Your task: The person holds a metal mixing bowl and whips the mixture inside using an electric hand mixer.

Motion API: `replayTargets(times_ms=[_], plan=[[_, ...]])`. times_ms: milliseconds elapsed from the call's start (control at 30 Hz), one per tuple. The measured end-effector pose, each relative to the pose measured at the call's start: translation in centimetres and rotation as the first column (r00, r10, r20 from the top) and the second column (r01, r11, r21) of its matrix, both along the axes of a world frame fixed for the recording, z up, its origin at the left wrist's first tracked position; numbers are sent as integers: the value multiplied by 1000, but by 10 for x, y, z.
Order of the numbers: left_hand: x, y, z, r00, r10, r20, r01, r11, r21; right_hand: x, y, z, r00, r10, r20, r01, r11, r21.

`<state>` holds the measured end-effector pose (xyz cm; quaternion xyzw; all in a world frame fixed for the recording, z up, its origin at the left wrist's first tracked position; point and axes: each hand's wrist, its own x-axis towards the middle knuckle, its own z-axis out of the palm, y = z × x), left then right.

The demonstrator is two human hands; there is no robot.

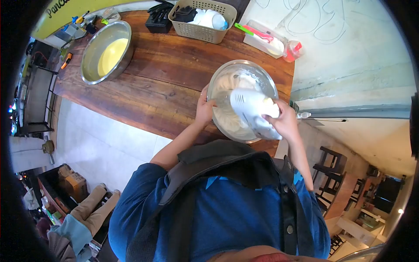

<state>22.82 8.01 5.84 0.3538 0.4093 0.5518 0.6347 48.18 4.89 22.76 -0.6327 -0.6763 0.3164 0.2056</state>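
And there it was — the right hand (283, 121) wrapped firmly around the white hand mixer (245, 108), tilted over the stainless-steel bowl (262, 77) near the wooden table's (168, 56) edge! The left hand (204, 110) gripped the bowl's near-left side, thumb at the rim. Pale, creamy mixture (226, 117) lay ridged inside; the beaters were hidden. Good mixing, it seemed, called for steady bracing — beaters well down, working around the wall, clear of the metal.

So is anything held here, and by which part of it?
Yes: the right grip holds the white hand mixer by its handle; the left grip holds the metal bowl beneath it at the rim.
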Motion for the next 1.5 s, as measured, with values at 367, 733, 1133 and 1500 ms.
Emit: replayTargets(times_ms=[367,733,1133,1500], plan=[[-3,-9,9,983,55,-175,-77,990,-121,-11,-8,4,996,63,66,-68,994,83],[-12,-18,-20,981,-122,-148,132,989,61,44,30,-12,972,-32,232,-26,970,244],[-25,-56,-10,822,-453,-346,427,891,-153,-18,53,-8,950,190,247,-233,959,161],[-24,-3,-198,577,-219,-787,719,593,362,-14,61,-13,934,269,233,-308,940,150]])
